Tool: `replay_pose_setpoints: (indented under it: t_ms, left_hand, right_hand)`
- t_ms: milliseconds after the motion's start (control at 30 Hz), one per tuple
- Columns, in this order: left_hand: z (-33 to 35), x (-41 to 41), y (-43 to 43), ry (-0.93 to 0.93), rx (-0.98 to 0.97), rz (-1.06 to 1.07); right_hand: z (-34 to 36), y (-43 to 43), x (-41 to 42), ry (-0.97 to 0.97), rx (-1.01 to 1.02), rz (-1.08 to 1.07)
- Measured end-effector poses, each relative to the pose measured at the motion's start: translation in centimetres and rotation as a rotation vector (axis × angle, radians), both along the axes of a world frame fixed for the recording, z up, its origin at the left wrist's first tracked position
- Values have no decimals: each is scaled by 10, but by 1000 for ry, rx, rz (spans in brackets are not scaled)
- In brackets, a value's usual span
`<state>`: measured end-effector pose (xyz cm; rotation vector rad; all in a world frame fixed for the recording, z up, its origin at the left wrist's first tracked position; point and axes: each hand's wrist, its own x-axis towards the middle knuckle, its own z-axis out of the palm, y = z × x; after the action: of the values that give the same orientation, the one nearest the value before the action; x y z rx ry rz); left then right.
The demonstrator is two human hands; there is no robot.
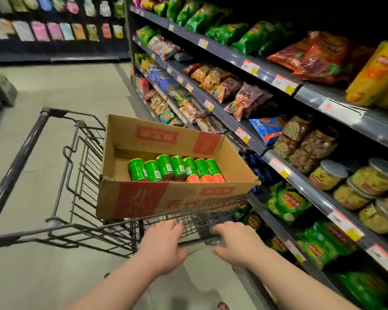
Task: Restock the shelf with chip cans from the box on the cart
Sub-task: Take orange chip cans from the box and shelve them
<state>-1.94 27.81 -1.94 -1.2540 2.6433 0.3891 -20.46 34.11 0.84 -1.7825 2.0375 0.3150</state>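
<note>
Left hand (164, 245) and right hand (238, 242) grasp the cart (16, 166) bar behind the box (143, 198), apparently parking beside the shelf (224, 118); next, reach forward for chip cans (177, 167)

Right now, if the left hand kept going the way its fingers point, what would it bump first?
Probably the near wall of the brown cardboard box, just beyond the dark wire cart rim that the left hand grips; depth is unclear.
</note>
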Motion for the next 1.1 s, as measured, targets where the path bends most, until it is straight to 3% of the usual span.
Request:
replay_pose_setpoints:
  t_ms: [233,533,1100]
  left_hand:
    - [5,-2,-55,47,-28,166]
    - [14,-77,-160,37,-19,209]
    - [-110,-174,-276,-265,358,293]
  right_hand:
    - [-1,-83,-19,-87,-58,53]
    - [-19,-214,-97,-144,-68,62]
    - [-172,-324,-199,-241,354,-53]
